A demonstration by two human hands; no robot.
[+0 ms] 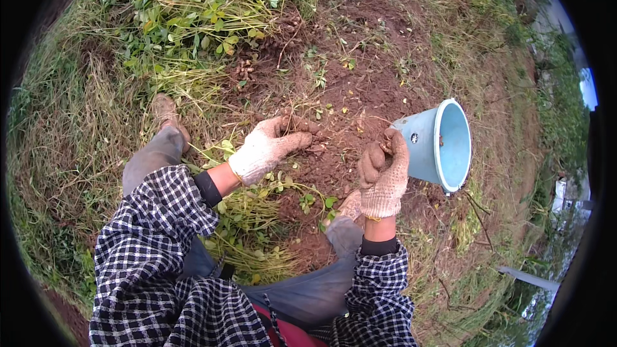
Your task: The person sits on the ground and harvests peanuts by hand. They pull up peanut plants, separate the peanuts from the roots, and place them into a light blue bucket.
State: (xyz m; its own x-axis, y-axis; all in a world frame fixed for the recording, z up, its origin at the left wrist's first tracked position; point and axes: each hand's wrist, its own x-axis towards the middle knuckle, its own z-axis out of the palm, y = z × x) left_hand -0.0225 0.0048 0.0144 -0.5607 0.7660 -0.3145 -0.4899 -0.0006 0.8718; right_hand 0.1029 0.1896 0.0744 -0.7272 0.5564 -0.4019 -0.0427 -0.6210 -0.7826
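Note:
My left hand (pixel 272 147), in a soil-stained knitted glove, is curled around the root end of a peanut plant (pixel 226 147). Its leafy stems show behind the wrist, and thin roots stick out by the fingers. To the right, my gloved right hand (pixel 384 178) has its fingers bent in. Small brown lumps that look like peanut pods (pixel 385 147) sit between the thumb and fingers, partly hidden. Just beyond that hand a light blue plastic bucket (pixel 417 147) stands on the soil, its mouth appearing turned to the right. Little of its inside shows, apart from a small brown bit.
A heap of pulled peanut plants (pixel 202 14) lies at the upper left, with pod clusters (pixel 245 71) at its root end. More leafy plants (pixel 255 246) lie between my shoes. Bare reddish soil (pixel 366 77) runs ahead. Dry twigs (pixel 479 217) lie right of the bucket.

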